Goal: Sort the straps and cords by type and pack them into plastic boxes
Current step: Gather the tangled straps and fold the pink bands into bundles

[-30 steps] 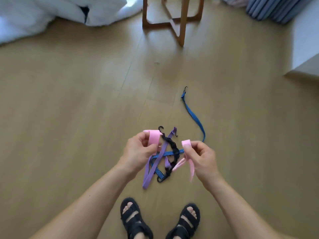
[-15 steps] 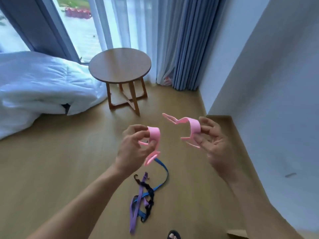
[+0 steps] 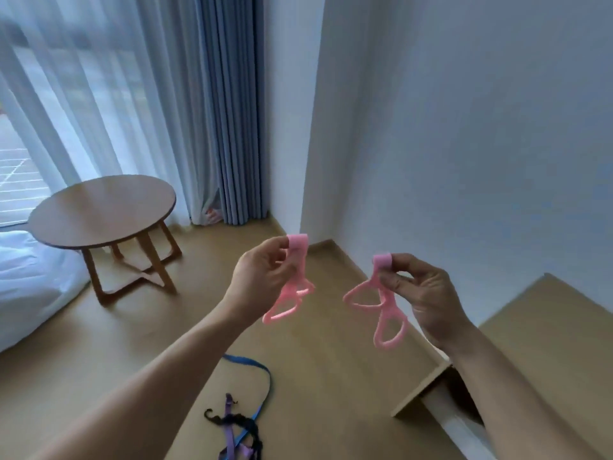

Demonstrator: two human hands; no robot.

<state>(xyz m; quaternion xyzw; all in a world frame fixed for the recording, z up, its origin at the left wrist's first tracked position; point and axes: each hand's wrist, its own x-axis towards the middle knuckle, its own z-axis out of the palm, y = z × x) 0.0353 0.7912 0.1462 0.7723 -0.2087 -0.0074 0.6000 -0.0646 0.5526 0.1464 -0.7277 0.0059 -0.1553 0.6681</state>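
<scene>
- The left hand (image 3: 262, 277) is raised, thumb and fingertips pinching the top of a pink strap (image 3: 292, 293) whose loops hang below.
- The right hand (image 3: 428, 300) pinches a second pink strap (image 3: 388, 323) the same way; the two are apart, not touching.
- Below, on the wooden floor (image 3: 149, 343), lie a blue strap (image 3: 268, 380), a purple strap (image 3: 229, 436) and a black cord (image 3: 245, 426), tangled together.
- Farther left stands a round wooden table (image 3: 102, 210) beside white bedding (image 3: 30, 287).
- Blue curtains (image 3: 232, 127) hang in the corner.

Single head-worn wide-angle view, facing forward and slightly down into a room corner. The left hand (image 3: 262, 277) and right hand (image 3: 428, 293) sit near the lens; the round table (image 3: 102, 207) stands farther off.
</scene>
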